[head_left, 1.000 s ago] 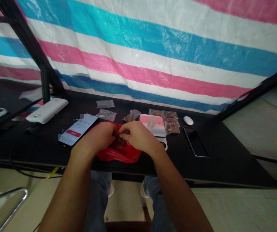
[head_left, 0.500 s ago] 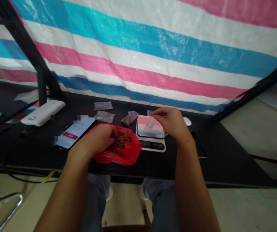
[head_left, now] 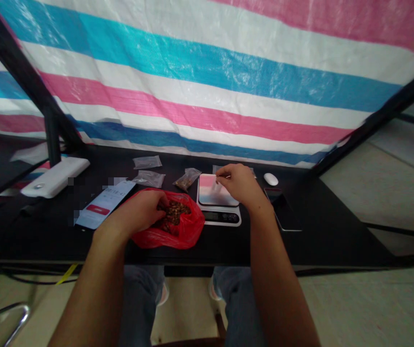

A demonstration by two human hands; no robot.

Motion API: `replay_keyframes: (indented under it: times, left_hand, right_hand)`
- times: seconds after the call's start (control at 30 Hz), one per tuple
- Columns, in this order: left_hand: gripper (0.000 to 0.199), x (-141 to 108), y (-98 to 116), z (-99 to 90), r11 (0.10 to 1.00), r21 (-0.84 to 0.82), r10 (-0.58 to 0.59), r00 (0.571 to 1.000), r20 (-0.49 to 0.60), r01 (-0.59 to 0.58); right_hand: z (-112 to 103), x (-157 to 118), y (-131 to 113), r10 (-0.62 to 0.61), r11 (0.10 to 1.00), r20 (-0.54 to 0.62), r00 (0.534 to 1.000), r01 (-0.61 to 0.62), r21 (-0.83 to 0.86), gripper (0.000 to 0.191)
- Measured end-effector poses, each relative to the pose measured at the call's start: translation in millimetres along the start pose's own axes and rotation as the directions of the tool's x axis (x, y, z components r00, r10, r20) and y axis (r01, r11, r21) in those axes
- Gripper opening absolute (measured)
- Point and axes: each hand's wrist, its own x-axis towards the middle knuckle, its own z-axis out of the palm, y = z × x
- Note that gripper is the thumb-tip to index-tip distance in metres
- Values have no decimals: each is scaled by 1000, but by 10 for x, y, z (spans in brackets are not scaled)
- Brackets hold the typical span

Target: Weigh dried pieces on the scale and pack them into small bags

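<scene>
My left hand (head_left: 144, 209) reaches over the left side of a red plastic bag (head_left: 188, 236). Its fingers are curled into the brown beans or seeds (head_left: 176, 212) inside; what they grip is hidden. To the right, my right hand (head_left: 237, 183) hovers above a white digital scale (head_left: 208, 196), thumb and fingertips pinched together. Anything between them is too small to make out. A pale blurred shape, perhaps a reflection, shows on the shiny plate under the fingertips. Behind the bag lies a small clear bag (head_left: 187, 180) with brown bits in it.
Clear bags (head_left: 147, 162) lie at the back of the black table (head_left: 329, 226). A lit phone (head_left: 105, 205) is left of the red bag, beyond it a white device (head_left: 57, 177). At right are a white rounded object (head_left: 271, 179) and a dark flat device (head_left: 282, 212). Striped sheeting (head_left: 192, 106) hangs behind.
The view has shifted slightly, so things sit further left in it. My right hand stays pinched over the scale; my left hand's fingers remain in the red bag.
</scene>
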Motion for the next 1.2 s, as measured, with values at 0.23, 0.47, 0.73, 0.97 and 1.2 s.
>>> replay_keyframes:
  times: [0.23,0.47,0.73,0.97,1.2]
  left_hand:
    - [20,-4,43,-12,993,-104,49,996,-75,-56]
    - [18,8,63,-33,965,-234,93,991,-96,-113]
    - [28,-2,90,7,975,-192,114,993,-3,-112]
    - [42,-47,-15,-120,991,97,123,938,-325,-96]
    - [38,-74,32,-100,959,225,-119,967,-224,170]
  right_hand:
    - [98,21,64,4,979,-62,998,9,203,21]
    - [28,-6,7,2,980,-152,988,29,199,15]
    - [340,-174,-597,-293,945,212,932,250,209,20]
    - [521,-268,-823,-202,963,429,880,259,-78,23]
    - [512,-312,-778,-134,952,451,882,241,-187,22]
